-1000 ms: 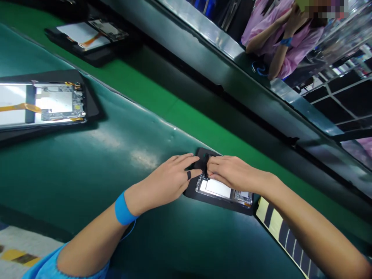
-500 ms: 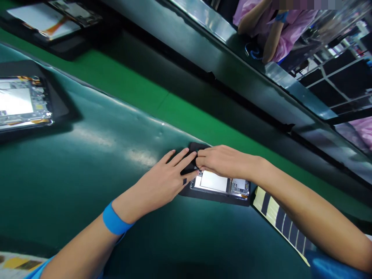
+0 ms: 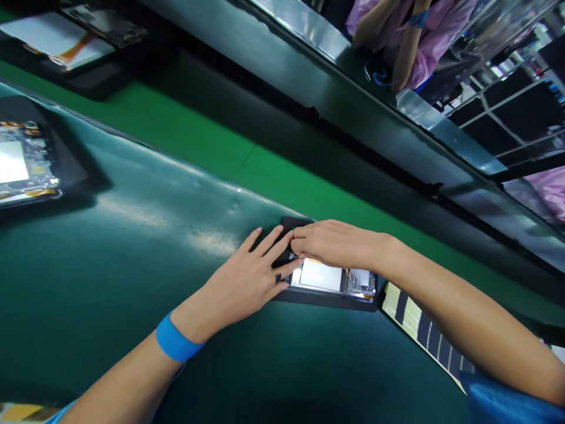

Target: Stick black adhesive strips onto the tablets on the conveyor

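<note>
An opened device (image 3: 329, 277) with a white panel and a small circuit board lies in a black tray (image 3: 326, 297) on the dark green mat. My left hand (image 3: 247, 277) lies flat, fingers stretched out over the tray's left end. A blue band (image 3: 174, 341) circles that wrist. My right hand (image 3: 331, 242) reaches in from the right, its fingers curled together and pressing at the device's left end, touching the left fingertips. What sits under the fingertips is hidden.
Another opened device in a black tray (image 3: 22, 171) sits at the far left, a third (image 3: 66, 35) on the green belt (image 3: 198, 141) at top left. A metal rail (image 3: 353, 53) runs diagonally beyond. A person in pink (image 3: 406, 35) leans on it. Striped tape (image 3: 424, 330) marks the mat's right edge.
The view has shifted, so the trays at left slid further out of frame. My left fingers have spread flatter over the tray end; my right hand stays pressed at the same spot.
</note>
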`<state>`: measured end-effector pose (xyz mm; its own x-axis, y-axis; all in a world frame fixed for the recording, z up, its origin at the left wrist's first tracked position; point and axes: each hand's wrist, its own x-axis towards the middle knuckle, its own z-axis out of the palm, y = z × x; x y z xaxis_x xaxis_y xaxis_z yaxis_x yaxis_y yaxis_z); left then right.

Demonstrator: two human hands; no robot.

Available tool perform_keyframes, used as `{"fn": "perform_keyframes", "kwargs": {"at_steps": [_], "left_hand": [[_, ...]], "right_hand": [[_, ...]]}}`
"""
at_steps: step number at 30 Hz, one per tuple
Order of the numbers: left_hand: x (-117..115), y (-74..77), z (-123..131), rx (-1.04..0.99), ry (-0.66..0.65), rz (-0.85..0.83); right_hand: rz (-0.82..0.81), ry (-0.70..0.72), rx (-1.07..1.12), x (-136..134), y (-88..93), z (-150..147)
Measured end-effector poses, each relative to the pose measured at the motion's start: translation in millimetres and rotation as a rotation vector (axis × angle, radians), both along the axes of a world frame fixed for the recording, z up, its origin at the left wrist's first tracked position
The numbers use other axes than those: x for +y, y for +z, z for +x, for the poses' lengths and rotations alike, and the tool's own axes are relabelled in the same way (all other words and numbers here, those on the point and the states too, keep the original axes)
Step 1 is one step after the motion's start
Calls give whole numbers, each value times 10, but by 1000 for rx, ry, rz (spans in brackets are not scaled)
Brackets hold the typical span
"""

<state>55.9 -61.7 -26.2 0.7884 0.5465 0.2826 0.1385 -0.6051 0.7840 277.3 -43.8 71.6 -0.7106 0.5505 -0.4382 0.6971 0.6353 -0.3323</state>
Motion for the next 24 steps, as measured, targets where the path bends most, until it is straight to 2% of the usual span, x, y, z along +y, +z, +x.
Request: {"fn": "perform_keyframes", "kwargs": {"at_steps": [2,5,8,11,15,20,22,24], "left_hand": [[-10,21,9,63,-2,80],[-34,97,17,266,4,268],[-56,168,22,419,20,416],[-64,182,22,436,35,474],[-56,136,40,439,72,506],[-35,50,70,441,137,520],[-29,8,25,408,145,555],[2,-44,-44,331,140,620]], "right_hand": [[15,-1,-17,-3,3,-12],[40,-22,-59,17,20,4],[110,-122,-47,26,30,94],[256,-255,11,-67,3,228],[466,-407,130,-397,-105,361],[623,-519,274,-922,-321,449],[656,-506,269,-1134,-410,453],[655,-424,173,-1329,-495,419]]}}
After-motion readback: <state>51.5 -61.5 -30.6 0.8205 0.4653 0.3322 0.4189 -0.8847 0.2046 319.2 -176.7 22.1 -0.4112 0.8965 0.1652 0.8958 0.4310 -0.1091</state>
